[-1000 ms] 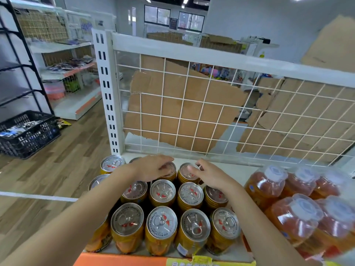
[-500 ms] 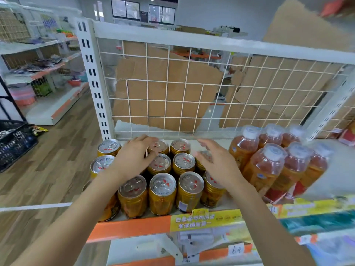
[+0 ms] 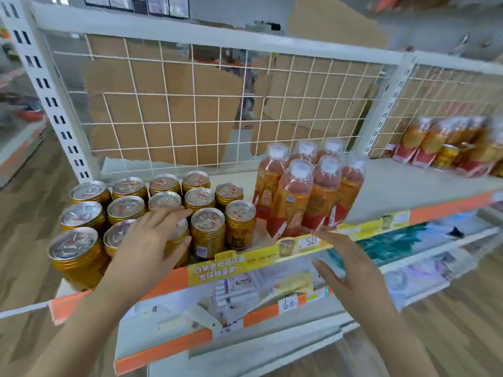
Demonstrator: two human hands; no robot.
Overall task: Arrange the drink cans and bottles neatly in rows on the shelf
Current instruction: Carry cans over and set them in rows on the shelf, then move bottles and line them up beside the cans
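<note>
The left hand [image 3: 148, 240] lies with fingers straight over a front-row can among the cans [image 3: 208, 227] packed at the left end of the shelf [image 3: 408, 183], while the right hand [image 3: 345, 268] hangs open and empty just before the front edge, below the bottles [image 3: 292, 191] clustered just right of the cans. The cans look rigid, full and smooth-sided, best gripped round the wall under the rim or simply slid. The bottles look taller, tippier and softer-walled, so the labelled middle seems the safest hold.

Yellow shelf-edge strip [image 3: 221, 268]: lower line reads 全球销量第一; upper line blurred. Handwritten price tag [image 3: 288, 304], lower shelf edge: 6元. Bottle label [image 3: 265, 200]: 东鹏, faint.
</note>
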